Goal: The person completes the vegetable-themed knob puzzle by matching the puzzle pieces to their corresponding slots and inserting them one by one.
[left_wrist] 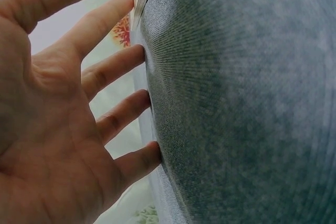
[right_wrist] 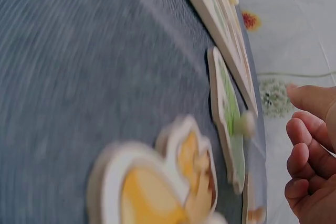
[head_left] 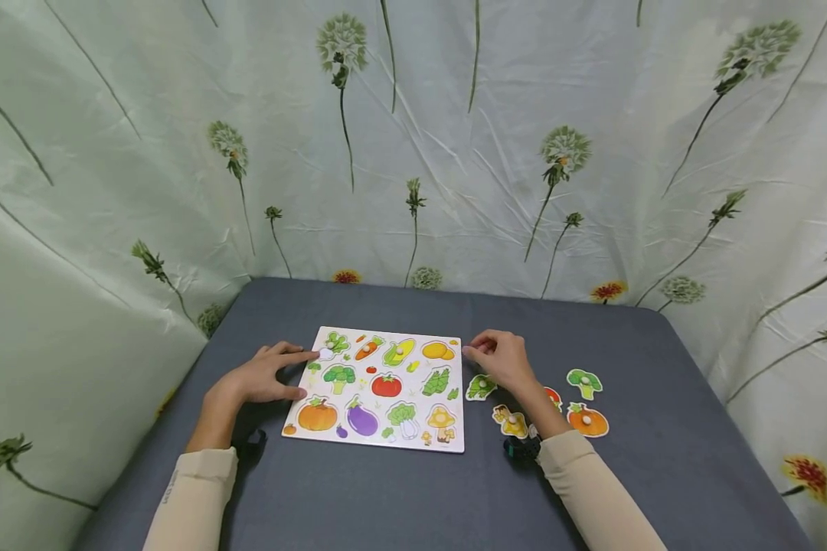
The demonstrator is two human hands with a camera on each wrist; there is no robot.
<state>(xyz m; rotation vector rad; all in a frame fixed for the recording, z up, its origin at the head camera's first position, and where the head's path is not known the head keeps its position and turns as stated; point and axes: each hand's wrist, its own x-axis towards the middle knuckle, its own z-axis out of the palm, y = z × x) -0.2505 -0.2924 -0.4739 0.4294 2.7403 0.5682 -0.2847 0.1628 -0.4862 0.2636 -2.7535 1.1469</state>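
Note:
A white vegetable puzzle board (head_left: 368, 370) lies flat on the table, with pictures of a carrot, corn, tomato, eggplant and other vegetables. My left hand (head_left: 262, 376) rests at its left edge, index finger and thumb stretched onto the board; its fingers (left_wrist: 119, 119) are spread in the left wrist view. By the board's upper right corner is my right hand (head_left: 505, 358), fingers loosely bent and holding nothing visible. Its thumb points forward in the right wrist view. Below that hand lie a green leafy vegetable piece (head_left: 482, 387) and a yellow mushroom piece (head_left: 510, 422).
Right of the right forearm lie a broccoli piece (head_left: 584, 383) and a pumpkin piece (head_left: 588, 420). A red piece (head_left: 554, 396) is partly hidden by that forearm. A dark grey cloth covers the table (head_left: 386, 497). A flower-printed curtain (head_left: 441, 153) hangs behind it.

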